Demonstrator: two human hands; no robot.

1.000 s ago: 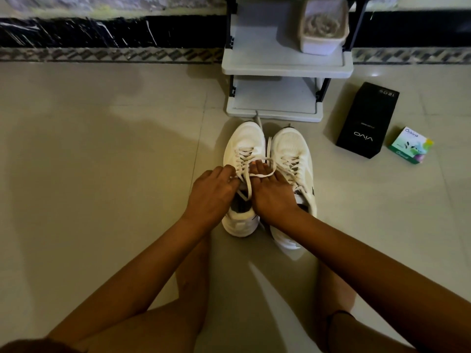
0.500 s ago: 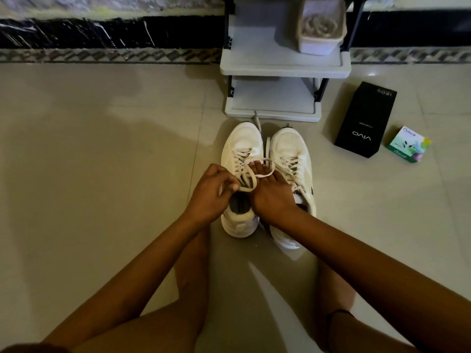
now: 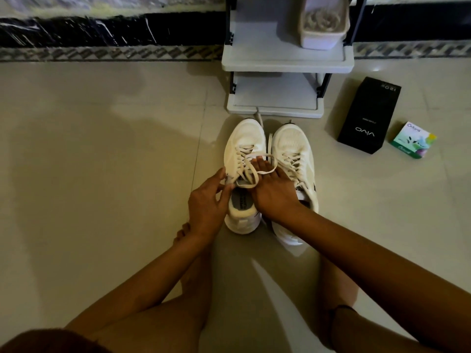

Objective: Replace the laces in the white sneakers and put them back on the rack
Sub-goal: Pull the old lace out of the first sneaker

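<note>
Sitting just in front of the rack [image 3: 288,64], toes pointing at it, the white sneakers [image 3: 293,143] are side by side. Left hand [image 3: 206,206] and right hand [image 3: 274,193] are both over the left one, each pinching a bit of its lace [image 3: 263,155].

A: so where are the white sneakers [image 3: 293,143] at?

B: on the floor [image 3: 102,174], side by side, toes toward the rack [image 3: 288,64], just short of its bottom shelf [image 3: 275,112]. The left one's lace [image 3: 266,156] is threaded but loose, with one big loop lifted over the top. The right one's laced up the front.
</note>
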